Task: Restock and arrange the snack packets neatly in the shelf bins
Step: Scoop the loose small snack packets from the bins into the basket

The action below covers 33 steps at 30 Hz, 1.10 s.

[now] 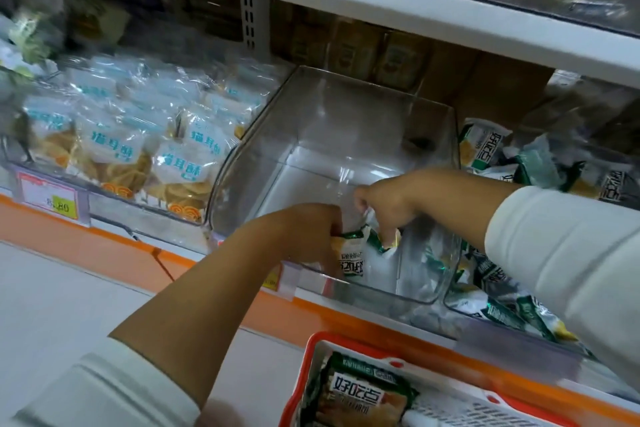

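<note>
Two hands meet at the front of a clear plastic bin [374,88] on the middle shelf, seen from the head camera. The left hand [308,230] grips the left edge of a green-and-white snack packet [353,258] that stands just inside the bin's front wall. The right hand [384,203] pinches crinkled wrapper at the packet's top; whether this belongs to the same packet or to a second one behind it cannot be told. Apart from this, the bin looks almost bare.

More packets of the same kind fill the neighbouring bin [485,152] on the right, and others lie in a red-and-white basket [313,367] below the shelf edge. Biscuit bags [138,156] crowd the bin on the left, above a price tag [48,199].

Handling, as a judgement: the packet appears light and air-puffed, with a glossy film that will slide between fingers and against the smooth bin walls. Its contents are probably brittle, so squeezing the middle risks crushing them. The flat crimped seams at top and bottom offer the safest hold. A lone packet is likely to topple, so it may need support until neighbours stand beside it.
</note>
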Each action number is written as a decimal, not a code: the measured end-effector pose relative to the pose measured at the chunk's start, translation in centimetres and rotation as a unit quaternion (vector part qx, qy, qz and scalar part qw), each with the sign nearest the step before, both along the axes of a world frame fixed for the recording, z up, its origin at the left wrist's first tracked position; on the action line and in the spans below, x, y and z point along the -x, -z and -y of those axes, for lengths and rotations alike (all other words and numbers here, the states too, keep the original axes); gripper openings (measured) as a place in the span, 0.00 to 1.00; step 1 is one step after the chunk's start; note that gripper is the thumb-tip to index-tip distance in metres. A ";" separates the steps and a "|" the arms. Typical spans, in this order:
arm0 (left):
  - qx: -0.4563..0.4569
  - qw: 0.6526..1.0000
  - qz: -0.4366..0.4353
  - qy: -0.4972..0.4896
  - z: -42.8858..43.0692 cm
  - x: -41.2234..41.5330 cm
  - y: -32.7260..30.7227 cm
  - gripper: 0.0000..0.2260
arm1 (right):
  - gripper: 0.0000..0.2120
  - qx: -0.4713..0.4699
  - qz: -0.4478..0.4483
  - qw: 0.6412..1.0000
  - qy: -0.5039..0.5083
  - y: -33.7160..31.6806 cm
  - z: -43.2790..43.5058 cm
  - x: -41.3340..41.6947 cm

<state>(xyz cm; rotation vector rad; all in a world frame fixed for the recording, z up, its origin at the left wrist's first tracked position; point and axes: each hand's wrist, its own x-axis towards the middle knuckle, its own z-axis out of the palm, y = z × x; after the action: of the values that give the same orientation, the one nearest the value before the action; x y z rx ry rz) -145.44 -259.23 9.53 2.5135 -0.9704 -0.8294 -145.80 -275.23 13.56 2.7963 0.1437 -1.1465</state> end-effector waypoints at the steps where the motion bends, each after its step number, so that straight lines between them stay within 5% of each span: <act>1: 0.010 1.000 0.001 -0.010 -0.1 -0.1 -0.1 0.21 | 0.32 -0.008 0.021 1.000 0.009 -0.3 0.0 0.1; 7: 0.119 0.989 -0.024 -0.090 -2.3 0.8 -4.2 0.16 | 0.24 -0.174 0.197 0.962 0.076 -4.9 -0.1 3.1; 12: 0.249 0.948 -0.152 -0.125 -4.6 5.6 -9.9 0.13 | 0.17 -0.324 0.308 0.878 0.172 -10.2 1.2 10.9; 15: 0.249 0.942 -0.211 -0.082 -3.7 10.1 -11.2 0.15 | 0.13 -0.388 0.325 0.824 0.256 -9.9 2.0 18.0; 23: 0.052 0.950 -0.289 0.105 5.7 22.6 1.1 0.16 | 0.13 -0.423 0.262 0.704 0.507 3.4 5.7 34.8; 27: -0.041 0.965 -0.256 0.031 8.7 27.1 9.1 0.36 | 0.18 -0.358 0.203 0.665 0.623 13.4 7.7 39.8; 33: -0.075 0.948 -0.289 -0.113 8.9 30.6 18.9 0.34 | 0.27 -0.283 0.021 0.674 0.682 22.9 8.7 44.2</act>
<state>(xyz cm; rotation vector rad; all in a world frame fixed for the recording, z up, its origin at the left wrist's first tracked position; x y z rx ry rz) -176.02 -268.16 -9.40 2.2183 -0.4273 -1.4872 -189.98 -283.95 -9.30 3.2038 -2.3160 -1.2332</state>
